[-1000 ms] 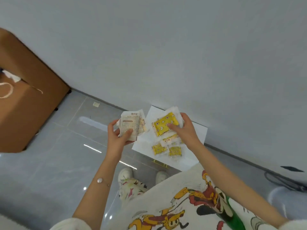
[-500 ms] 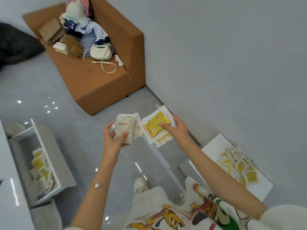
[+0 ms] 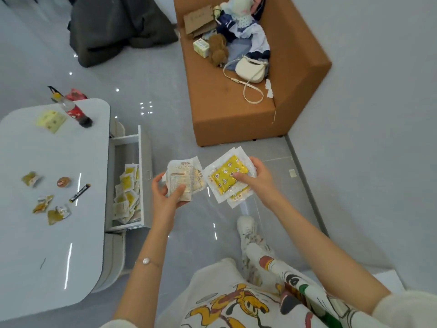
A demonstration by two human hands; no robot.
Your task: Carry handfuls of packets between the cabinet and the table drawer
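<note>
My left hand (image 3: 166,195) grips a small stack of pale printed packets (image 3: 182,177), thumb across their front. My right hand (image 3: 254,178) holds a couple of clear packets with yellow patterned pads (image 3: 228,176), thumb pressed on the top one. Both hands are raised side by side above the grey floor. To the left, an open white drawer (image 3: 142,176) holds several more yellow packets (image 3: 126,192).
A white table (image 3: 54,233) on the left carries a bottle (image 3: 73,111), a yellow packet and scattered snack wrappers. An orange sofa (image 3: 236,114) stands ahead with a white bag (image 3: 250,69), clothes and a box. A dark bundle (image 3: 118,27) lies on the floor. The wall is at right.
The view has swung left, away from the white sheet of packets by the wall, bringing the sofa, then the drawer and table into sight. Both hands keep holding their packets.
</note>
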